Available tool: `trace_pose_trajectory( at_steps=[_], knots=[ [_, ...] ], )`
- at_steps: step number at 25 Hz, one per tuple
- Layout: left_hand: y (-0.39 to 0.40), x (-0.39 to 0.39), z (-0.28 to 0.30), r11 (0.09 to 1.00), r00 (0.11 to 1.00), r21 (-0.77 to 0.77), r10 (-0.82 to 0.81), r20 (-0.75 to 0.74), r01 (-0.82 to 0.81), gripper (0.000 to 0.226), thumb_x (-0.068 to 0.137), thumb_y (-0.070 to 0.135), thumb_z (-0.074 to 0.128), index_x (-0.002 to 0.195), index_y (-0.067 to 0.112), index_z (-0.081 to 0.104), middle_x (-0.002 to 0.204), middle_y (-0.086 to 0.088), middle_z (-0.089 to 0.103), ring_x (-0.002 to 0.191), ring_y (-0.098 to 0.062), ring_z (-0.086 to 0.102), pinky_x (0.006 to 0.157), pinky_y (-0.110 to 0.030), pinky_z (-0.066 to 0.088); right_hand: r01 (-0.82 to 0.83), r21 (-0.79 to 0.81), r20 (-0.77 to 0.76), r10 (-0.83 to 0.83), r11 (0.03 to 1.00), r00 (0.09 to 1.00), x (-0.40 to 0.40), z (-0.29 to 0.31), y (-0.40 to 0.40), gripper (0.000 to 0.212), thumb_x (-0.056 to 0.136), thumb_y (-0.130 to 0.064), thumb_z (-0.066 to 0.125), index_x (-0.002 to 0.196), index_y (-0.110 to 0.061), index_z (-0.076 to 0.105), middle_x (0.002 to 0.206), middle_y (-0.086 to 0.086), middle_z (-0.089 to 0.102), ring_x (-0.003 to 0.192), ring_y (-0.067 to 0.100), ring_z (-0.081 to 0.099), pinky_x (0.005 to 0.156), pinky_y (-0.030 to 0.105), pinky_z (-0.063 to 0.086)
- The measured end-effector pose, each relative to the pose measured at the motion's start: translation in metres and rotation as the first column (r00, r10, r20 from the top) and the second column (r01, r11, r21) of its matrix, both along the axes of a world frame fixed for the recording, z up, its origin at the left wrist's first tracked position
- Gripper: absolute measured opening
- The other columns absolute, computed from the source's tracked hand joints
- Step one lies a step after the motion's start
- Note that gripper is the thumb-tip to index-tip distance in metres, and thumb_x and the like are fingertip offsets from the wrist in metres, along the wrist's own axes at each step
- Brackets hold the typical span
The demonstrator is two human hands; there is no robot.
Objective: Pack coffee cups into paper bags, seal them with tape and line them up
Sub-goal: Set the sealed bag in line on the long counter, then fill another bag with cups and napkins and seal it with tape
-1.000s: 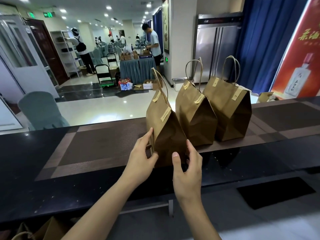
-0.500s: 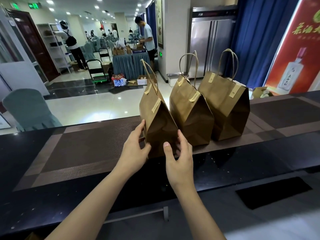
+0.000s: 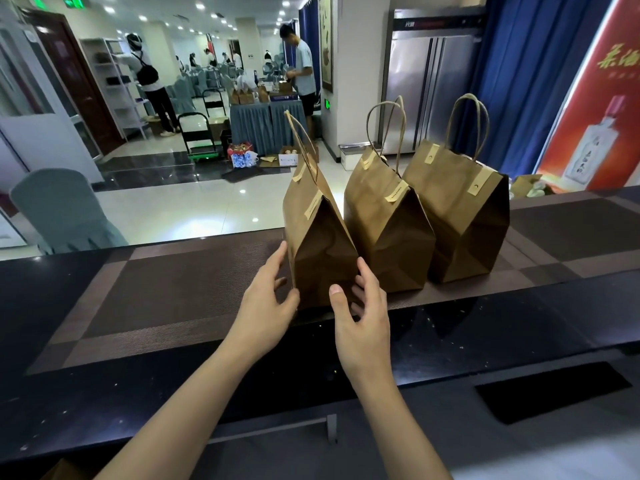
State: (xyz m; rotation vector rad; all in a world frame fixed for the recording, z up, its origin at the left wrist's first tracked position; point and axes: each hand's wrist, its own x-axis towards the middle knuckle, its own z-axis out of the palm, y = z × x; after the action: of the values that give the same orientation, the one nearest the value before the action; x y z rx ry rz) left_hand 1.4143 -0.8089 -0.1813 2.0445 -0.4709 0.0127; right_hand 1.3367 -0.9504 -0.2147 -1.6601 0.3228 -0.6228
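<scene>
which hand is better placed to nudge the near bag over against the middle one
Left. The left hand lies on the near bag's outer side, opposite the middle bag. The right hand sits toward the gap between them.

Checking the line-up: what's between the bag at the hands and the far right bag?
One more taped paper bag, the middle bag, stands between the near bag and the right bag; the head view shows it.

Three taped brown paper bags in a row at frame centre on dark counter [image 3: 145, 341], left hand [image 3: 265, 303] and right hand [image 3: 360, 310] flanking the base of nearest bag [image 3: 320, 247], fingers loose, middle bag [image 3: 388, 230] and far bag [image 3: 460, 220] to its right.
</scene>
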Motion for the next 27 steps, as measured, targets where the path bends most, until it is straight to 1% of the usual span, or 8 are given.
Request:
trace_pose_trajectory(
  at_steps=[2, 4, 7, 11, 16, 19, 23, 27],
  knots=[
    [0.010, -0.014, -0.002, 1.000, 1.000, 0.006, 0.012, -0.010, -0.012, 0.079, 0.098, 0.013, 0.062, 0.157, 0.044, 0.020, 0.161, 0.010, 0.032, 0.134, -0.005, 0.043, 0.080, -0.002, 0.043, -0.013, 0.002, -0.003, 0.013, 1.000, 1.000, -0.005, 0.002, 0.004, 0.059, 0.096, -0.055, 0.060, 0.148, -0.057, 0.033, 0.146, -0.021, 0.041, 0.134, 0.001, 0.046, 0.105, 0.027, 0.046],
    [0.023, -0.031, -0.003, 1.000, 1.000, 0.007, 0.023, -0.009, -0.023, 0.079, 0.098, 0.011, 0.062, 0.156, 0.045, 0.021, 0.161, 0.010, 0.031, 0.136, -0.006, 0.042, 0.076, 0.003, 0.043, -0.031, -0.003, -0.009, 0.031, 1.000, 0.999, -0.010, 0.005, 0.011, 0.059, 0.096, -0.054, 0.060, 0.149, -0.054, 0.034, 0.145, -0.019, 0.042, 0.133, 0.002, 0.047, 0.108, 0.031, 0.047],
    [0.043, -0.055, -0.003, 0.999, 0.999, 0.011, 0.040, 0.001, -0.040, 0.076, 0.098, 0.010, 0.061, 0.155, 0.044, 0.025, 0.160, 0.011, 0.033, 0.137, -0.007, 0.043, 0.078, 0.002, 0.044, -0.058, -0.019, -0.015, 0.058, 0.998, 0.998, -0.017, 0.009, 0.024, 0.059, 0.097, -0.052, 0.059, 0.151, -0.050, 0.036, 0.144, -0.016, 0.044, 0.131, 0.003, 0.048, 0.108, 0.033, 0.047],
    [0.077, -0.083, 0.002, 0.996, 0.995, 0.000, 0.093, 0.021, -0.093, 0.075, 0.098, 0.012, 0.062, 0.154, 0.045, 0.026, 0.158, 0.014, 0.033, 0.135, -0.004, 0.042, 0.078, 0.003, 0.042, -0.110, -0.044, -0.024, 0.110, 0.993, 0.994, -0.030, 0.015, 0.054, 0.058, 0.098, -0.051, 0.059, 0.152, -0.047, 0.037, 0.144, -0.013, 0.046, 0.130, 0.005, 0.049, 0.109, 0.037, 0.048],
    [0.116, -0.116, 0.007, 0.989, 0.989, -0.029, 0.145, 0.016, -0.145, 0.072, 0.098, 0.012, 0.061, 0.154, 0.045, 0.029, 0.156, 0.013, 0.037, 0.136, -0.003, 0.042, 0.083, -0.003, 0.047, -0.185, -0.045, -0.008, 0.185, 0.982, 0.983, -0.042, 0.023, 0.094, 0.056, 0.100, -0.047, 0.059, 0.152, -0.042, 0.039, 0.140, -0.009, 0.050, 0.126, 0.006, 0.053, 0.108, 0.040, 0.049],
    [0.145, -0.140, 0.011, 0.980, 0.981, -0.049, 0.191, 0.011, -0.191, 0.070, 0.098, 0.013, 0.061, 0.153, 0.045, 0.031, 0.153, 0.015, 0.039, 0.135, -0.004, 0.043, 0.083, -0.005, 0.047, -0.238, -0.050, -0.001, 0.239, 0.970, 0.971, -0.049, 0.028, 0.126, 0.054, 0.100, -0.044, 0.060, 0.151, -0.041, 0.041, 0.136, -0.009, 0.053, 0.123, 0.005, 0.055, 0.106, 0.038, 0.050],
    [0.183, -0.169, 0.021, 0.964, 0.965, -0.082, 0.259, 0.048, -0.254, 0.067, 0.098, 0.013, 0.061, 0.151, 0.044, 0.034, 0.150, 0.018, 0.042, 0.133, -0.003, 0.046, 0.083, -0.007, 0.048, -0.312, -0.057, 0.006, 0.313, 0.948, 0.950, -0.052, 0.033, 0.171, 0.053, 0.100, -0.045, 0.059, 0.151, -0.040, 0.043, 0.134, -0.008, 0.055, 0.122, 0.004, 0.056, 0.102, 0.029, 0.048],
    [0.218, -0.196, 0.034, 0.948, 0.945, -0.066, 0.317, 0.084, -0.312, 0.067, 0.098, 0.015, 0.061, 0.151, 0.045, 0.034, 0.150, 0.019, 0.042, 0.134, -0.003, 0.045, 0.089, -0.008, 0.049, -0.406, -0.033, 0.009, 0.406, 0.913, 0.914, -0.059, 0.036, 0.215, 0.053, 0.101, -0.044, 0.060, 0.151, -0.041, 0.043, 0.134, -0.007, 0.055, 0.122, 0.004, 0.056, 0.098, 0.025, 0.046]
  ],
)
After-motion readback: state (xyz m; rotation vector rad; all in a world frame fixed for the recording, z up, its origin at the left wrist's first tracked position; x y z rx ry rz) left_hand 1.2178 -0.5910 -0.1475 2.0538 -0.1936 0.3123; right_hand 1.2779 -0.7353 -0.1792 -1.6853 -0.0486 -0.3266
